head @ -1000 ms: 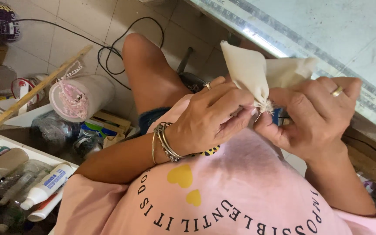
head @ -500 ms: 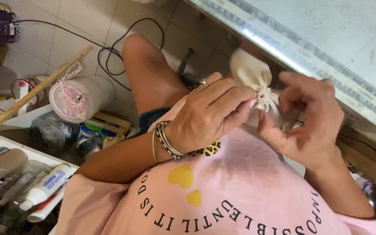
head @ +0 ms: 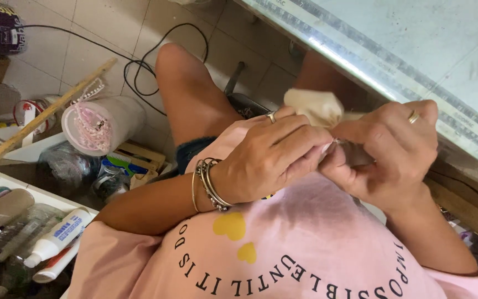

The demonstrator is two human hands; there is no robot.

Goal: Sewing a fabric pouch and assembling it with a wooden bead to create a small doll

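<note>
Both hands are raised close to my chest, above my pink shirt. My left hand (head: 269, 158), with bracelets at the wrist and a ring, pinches the gathered neck of a small cream cloth pouch (head: 312, 107). My right hand (head: 388, 152), also ringed, closes on the same gathered neck from the other side, fingertips meeting the left ones. The pouch's rounded body sticks up behind the fingers. Whatever lies between the fingertips is hidden.
A glass-topped table edge (head: 360, 72) runs diagonally at the upper right. On the tiled floor at left are a pink-lined plastic container (head: 103, 124), a wooden stick (head: 40, 119), a black cable (head: 139, 66) and a white tray (head: 45, 194) of tubes and bottles.
The cloth, first held up with loose corners spread, has been bunched into a small rounded pouch. Both hands have closed tighter together around its neck.
</note>
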